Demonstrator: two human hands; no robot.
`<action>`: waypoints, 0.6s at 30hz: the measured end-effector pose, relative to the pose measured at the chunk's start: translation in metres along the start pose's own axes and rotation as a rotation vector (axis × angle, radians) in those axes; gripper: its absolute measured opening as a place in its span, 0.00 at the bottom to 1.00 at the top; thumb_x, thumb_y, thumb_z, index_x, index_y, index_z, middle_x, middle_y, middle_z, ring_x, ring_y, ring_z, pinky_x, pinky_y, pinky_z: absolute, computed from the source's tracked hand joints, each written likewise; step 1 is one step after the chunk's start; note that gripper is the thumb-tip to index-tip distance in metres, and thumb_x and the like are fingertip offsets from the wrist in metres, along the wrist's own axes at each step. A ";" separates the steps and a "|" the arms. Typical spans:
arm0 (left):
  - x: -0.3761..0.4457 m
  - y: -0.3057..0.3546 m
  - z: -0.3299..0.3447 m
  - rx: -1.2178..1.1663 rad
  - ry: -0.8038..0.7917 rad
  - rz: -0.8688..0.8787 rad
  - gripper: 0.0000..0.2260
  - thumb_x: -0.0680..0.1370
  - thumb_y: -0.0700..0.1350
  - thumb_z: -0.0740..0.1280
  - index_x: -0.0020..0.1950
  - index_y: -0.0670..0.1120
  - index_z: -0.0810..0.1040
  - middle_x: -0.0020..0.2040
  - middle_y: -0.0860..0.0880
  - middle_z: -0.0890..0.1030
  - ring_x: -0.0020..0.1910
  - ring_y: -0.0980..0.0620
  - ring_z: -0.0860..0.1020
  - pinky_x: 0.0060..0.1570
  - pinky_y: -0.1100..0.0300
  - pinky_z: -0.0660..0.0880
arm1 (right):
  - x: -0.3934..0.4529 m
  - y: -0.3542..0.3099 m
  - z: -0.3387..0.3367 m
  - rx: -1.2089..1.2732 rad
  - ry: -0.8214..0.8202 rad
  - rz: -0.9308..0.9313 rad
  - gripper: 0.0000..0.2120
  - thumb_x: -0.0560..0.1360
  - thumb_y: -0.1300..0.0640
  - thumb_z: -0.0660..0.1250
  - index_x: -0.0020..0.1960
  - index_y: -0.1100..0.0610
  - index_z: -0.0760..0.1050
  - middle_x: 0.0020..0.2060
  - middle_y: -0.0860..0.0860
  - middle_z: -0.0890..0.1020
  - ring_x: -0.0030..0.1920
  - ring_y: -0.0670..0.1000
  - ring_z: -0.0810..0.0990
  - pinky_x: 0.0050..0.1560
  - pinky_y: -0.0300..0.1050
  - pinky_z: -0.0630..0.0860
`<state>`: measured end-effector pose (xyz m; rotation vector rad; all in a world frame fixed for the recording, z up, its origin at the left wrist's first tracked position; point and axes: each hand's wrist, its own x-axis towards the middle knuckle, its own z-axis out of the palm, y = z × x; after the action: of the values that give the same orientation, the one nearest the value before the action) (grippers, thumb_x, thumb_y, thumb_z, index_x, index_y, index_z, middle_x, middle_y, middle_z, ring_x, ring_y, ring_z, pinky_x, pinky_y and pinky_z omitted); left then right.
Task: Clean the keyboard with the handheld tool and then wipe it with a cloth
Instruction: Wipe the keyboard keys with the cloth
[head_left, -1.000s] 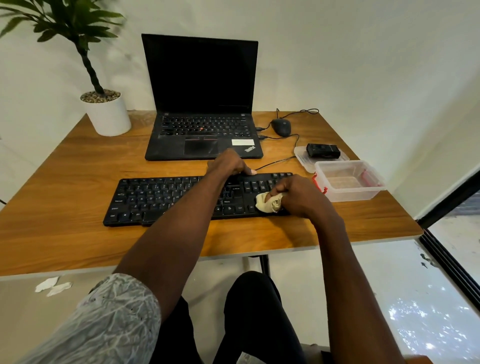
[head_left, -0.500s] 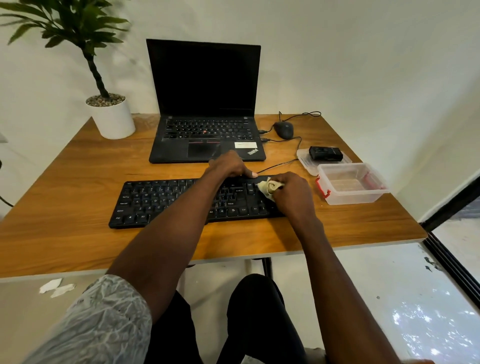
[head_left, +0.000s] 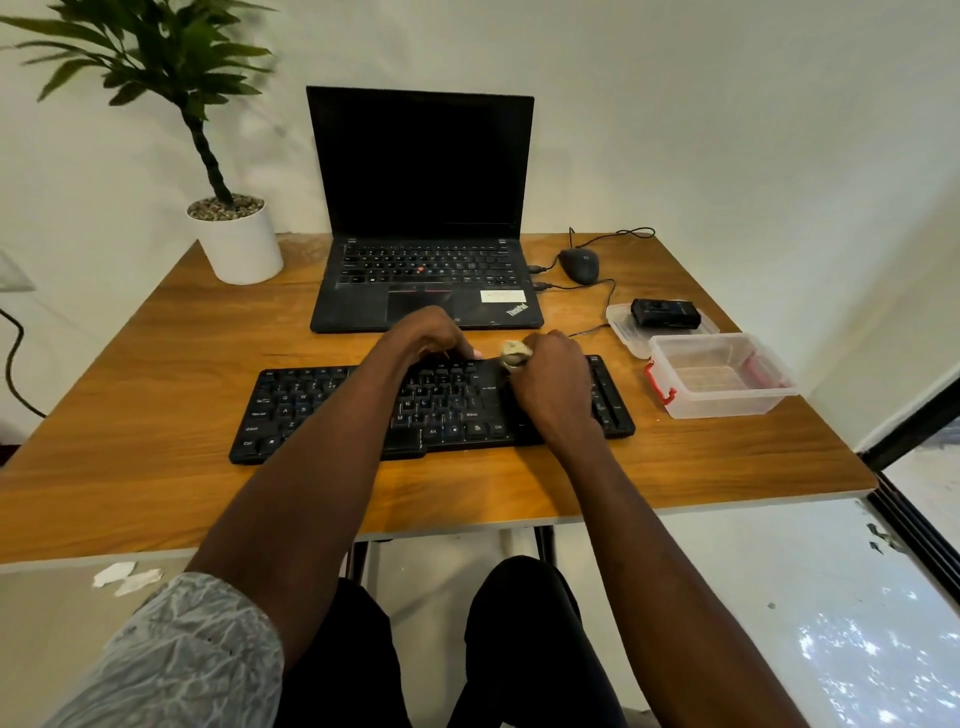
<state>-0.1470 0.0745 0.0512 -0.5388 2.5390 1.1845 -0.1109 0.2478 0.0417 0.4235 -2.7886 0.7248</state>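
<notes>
The fingers of the right hand are curled around a small, crumpled, pale cloth, and the cloth sticks out at the far side of the fist. The cloth touches the far edge of the black keyboard, near its right part. The wrist of this hand lies over the right block of keys.

The left hand rests on the far edge of the keyboard, just beside the cloth. Its fingers are bent down onto the top row of keys and they press there; they do not wrap around anything. One fingertip points toward the cloth.

The keyboard lies flat on the wooden table, in the middle, parallel to the near edge. Behind it stands an open black laptop with a dark screen. To the right of the laptop there is a black mouse with its cable. Further right, a clear plastic box with red clips stands near the keyboard's right end, and behind it a small black device lies on a clear lid. In the far left corner stands a plant in a white pot.
</notes>
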 end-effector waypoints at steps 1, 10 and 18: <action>0.002 -0.001 0.000 0.007 0.021 -0.008 0.14 0.70 0.44 0.75 0.52 0.39 0.82 0.53 0.45 0.81 0.49 0.46 0.77 0.49 0.52 0.71 | 0.001 -0.007 0.002 0.063 -0.089 -0.051 0.08 0.74 0.61 0.67 0.51 0.57 0.82 0.46 0.53 0.82 0.45 0.52 0.78 0.40 0.45 0.73; 0.008 -0.006 0.001 0.005 0.036 -0.028 0.23 0.69 0.47 0.76 0.62 0.39 0.78 0.64 0.42 0.77 0.61 0.42 0.74 0.52 0.51 0.69 | 0.014 -0.005 -0.004 0.092 -0.195 -0.079 0.10 0.73 0.64 0.68 0.52 0.56 0.82 0.48 0.53 0.83 0.49 0.53 0.80 0.47 0.47 0.76; 0.009 -0.007 0.001 0.026 0.042 -0.049 0.25 0.68 0.48 0.77 0.62 0.39 0.78 0.63 0.42 0.77 0.61 0.41 0.75 0.57 0.49 0.72 | 0.012 -0.009 -0.015 0.135 -0.276 -0.143 0.12 0.73 0.63 0.70 0.55 0.54 0.82 0.53 0.54 0.83 0.52 0.54 0.80 0.50 0.50 0.77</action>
<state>-0.1518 0.0692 0.0425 -0.6222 2.5567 1.1333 -0.1169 0.2454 0.0623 0.7962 -2.9293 0.8838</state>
